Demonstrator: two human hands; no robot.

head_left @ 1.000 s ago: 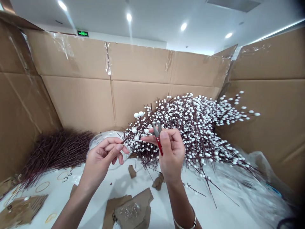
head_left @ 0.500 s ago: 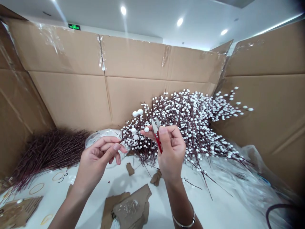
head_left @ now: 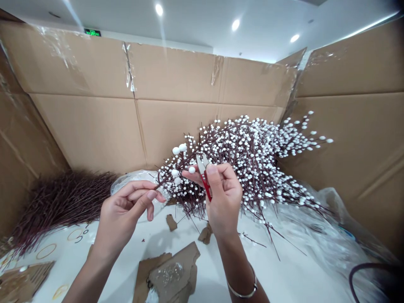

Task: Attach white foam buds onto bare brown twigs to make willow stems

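Note:
My left hand (head_left: 131, 206) pinches the dark stem of a berry sprig (head_left: 174, 173), whose large white berries stick out to the right. Red-handled thread snips (head_left: 205, 181) lie in my right hand (head_left: 222, 198), held between thumb and palm with the blades pointing up and spread apart. The right fingertips reach toward the sprig beside one white berry (head_left: 191, 170); whether they touch it I cannot tell. Behind both hands is a big pile of white-berry branches (head_left: 252, 155), which makes the sprig's outline hard to pick out.
A bundle of bare brown stems (head_left: 63, 202) lies at the left. Torn cardboard pieces (head_left: 176, 269) rest on the white table (head_left: 126, 261) in front. Clear plastic wrap (head_left: 325, 244) covers the right side. Cardboard walls (head_left: 176, 75) enclose the back and sides.
The whole view has shifted slightly, with everything sitting a little further left and up. Both hands keep the same hold and nearly the same pose.

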